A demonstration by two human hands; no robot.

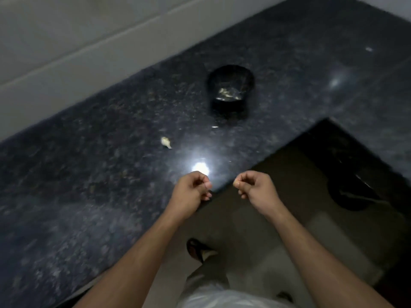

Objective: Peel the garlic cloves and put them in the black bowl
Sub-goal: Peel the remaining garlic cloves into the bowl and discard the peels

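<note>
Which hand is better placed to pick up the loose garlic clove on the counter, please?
Left. The left hand hovers over the counter's edge, nearer the garlic clove; the right hand is farther away and appears to pinch something small.

Dark speckled worktop point(93, 174), L-shaped, bounded at the rear by a pale wall. Obstacles on it: the black bowl point(230, 92), standing alone toward the back, open at the top; one garlic clove point(165, 142) left of and nearer than the bowl; a small pale scrap point(214, 127) just in front of the bowl. Between the near edge and these items the surface lies bare. Left hand point(191, 188) and right hand point(255, 185) hang apart over the worktop's inner corner, above open floor.
</note>
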